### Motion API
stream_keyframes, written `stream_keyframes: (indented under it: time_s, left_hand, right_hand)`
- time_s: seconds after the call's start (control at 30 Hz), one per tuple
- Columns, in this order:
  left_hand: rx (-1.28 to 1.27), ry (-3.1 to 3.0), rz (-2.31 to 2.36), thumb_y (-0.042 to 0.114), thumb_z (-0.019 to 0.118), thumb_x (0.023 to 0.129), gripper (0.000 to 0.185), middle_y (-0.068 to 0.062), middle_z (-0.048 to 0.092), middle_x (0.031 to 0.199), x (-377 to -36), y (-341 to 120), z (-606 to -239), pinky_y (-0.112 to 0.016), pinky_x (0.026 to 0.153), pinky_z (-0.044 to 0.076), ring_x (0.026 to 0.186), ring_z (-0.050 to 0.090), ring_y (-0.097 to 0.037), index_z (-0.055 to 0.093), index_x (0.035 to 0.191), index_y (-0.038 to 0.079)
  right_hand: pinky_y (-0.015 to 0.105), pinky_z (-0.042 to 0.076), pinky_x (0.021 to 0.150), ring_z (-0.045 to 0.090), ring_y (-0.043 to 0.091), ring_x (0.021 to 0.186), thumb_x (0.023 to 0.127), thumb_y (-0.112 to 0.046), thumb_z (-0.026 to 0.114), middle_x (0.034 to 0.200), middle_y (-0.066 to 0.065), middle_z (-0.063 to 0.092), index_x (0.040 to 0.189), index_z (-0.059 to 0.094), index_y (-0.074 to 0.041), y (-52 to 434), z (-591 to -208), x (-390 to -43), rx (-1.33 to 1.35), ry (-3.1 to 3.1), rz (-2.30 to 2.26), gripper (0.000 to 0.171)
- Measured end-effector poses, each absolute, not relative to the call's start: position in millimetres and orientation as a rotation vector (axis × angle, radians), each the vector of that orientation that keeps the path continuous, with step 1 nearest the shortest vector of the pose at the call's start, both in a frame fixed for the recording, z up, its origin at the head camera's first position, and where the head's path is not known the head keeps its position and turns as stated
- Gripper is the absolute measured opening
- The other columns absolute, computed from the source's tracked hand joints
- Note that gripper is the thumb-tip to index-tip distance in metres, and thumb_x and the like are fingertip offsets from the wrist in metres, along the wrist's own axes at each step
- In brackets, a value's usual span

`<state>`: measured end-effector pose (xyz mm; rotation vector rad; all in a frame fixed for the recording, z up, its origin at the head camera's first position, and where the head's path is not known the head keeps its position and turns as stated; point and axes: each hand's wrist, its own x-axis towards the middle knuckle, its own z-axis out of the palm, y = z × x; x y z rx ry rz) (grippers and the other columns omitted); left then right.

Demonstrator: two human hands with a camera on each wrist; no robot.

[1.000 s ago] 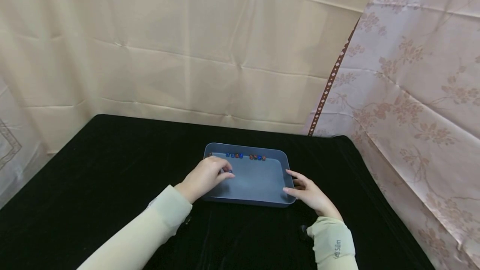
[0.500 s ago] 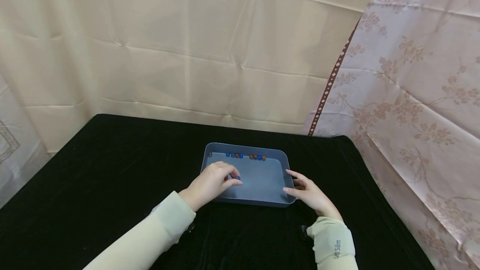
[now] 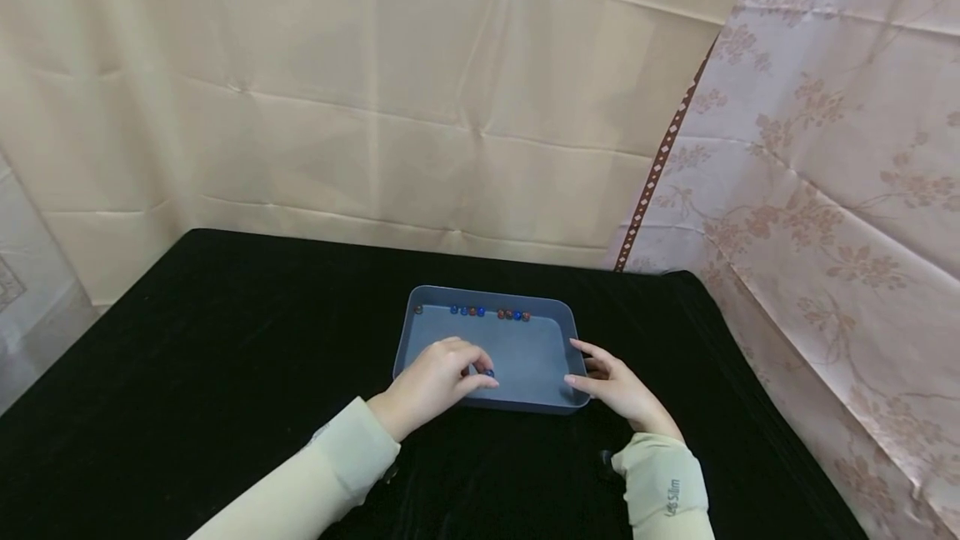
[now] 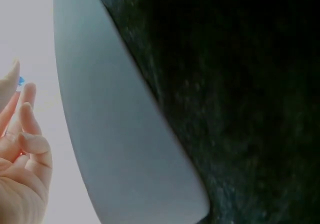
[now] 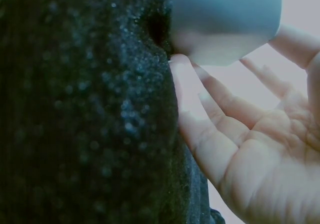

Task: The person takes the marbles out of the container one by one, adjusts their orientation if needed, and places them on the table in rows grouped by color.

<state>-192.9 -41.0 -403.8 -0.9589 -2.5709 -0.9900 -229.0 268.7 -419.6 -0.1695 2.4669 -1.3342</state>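
Just below the head view's centre, the left hand (image 3: pixel 441 375) pinches a blue marble (image 3: pixel 489 372) over the tray (image 3: pixel 525 361); the right hand (image 3: pixel 621 388), fingers (image 3: pixel 592 349) loosely extended, touches its right end.

Head view: set high on the near side, facing forward and down. It stands farthest off of the three, taking in the whole tray (image 3: pixel 525 357), both hands, the cloth (image 3: pixel 225 348) and the curtain (image 3: pixel 337 115) beyond.

Left wrist view: close and low, turned sideways, facing the tray's outer wall. The left hand (image 3: pixel 442 373) is cut by the picture's left edge. It shares that hand, its blue marble (image 3: pixel 489 372) and the tray with the head view.

Right wrist view: nearest to its subject, low beside a tray corner, also sideways. Shared with the head view: right hand (image 3: pixel 621 387), tray, cloth.
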Motion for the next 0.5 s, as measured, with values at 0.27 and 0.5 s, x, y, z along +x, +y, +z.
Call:
stream_keyframes:
  time_s: [0.27,0.5]
  left_hand:
    - [-1.019,-2.554,-1.017,0.025,0.072,0.091,0.013,0.002,0.073,0.093,-184.5,-32.1,-403.6,-0.019,0.073,0.053,0.085,0.066,-0.013,0.072,0.097,0.012]
    - [-1.033,-2.578,-1.034,0.027,0.071,0.091,0.017,0.003,0.072,0.095,-178.1,-25.1,-404.1,-0.018,0.076,0.053,0.086,0.066,-0.011,0.073,0.099,0.013]
  right_hand:
    - [0.049,0.051,0.097,0.051,0.041,0.125,0.096,-0.027,0.064,0.147,0.030,0.039,0.153,0.035,-0.011,268.9,-420.0,-229.0,-0.173,2.475,-1.329,0.066]
    - [0.047,0.052,0.095,0.052,0.040,0.124,0.097,-0.028,0.064,0.147,0.030,0.040,0.152,0.036,-0.012,267.5,-421.2,-228.6,-0.152,2.481,-1.322,0.065]
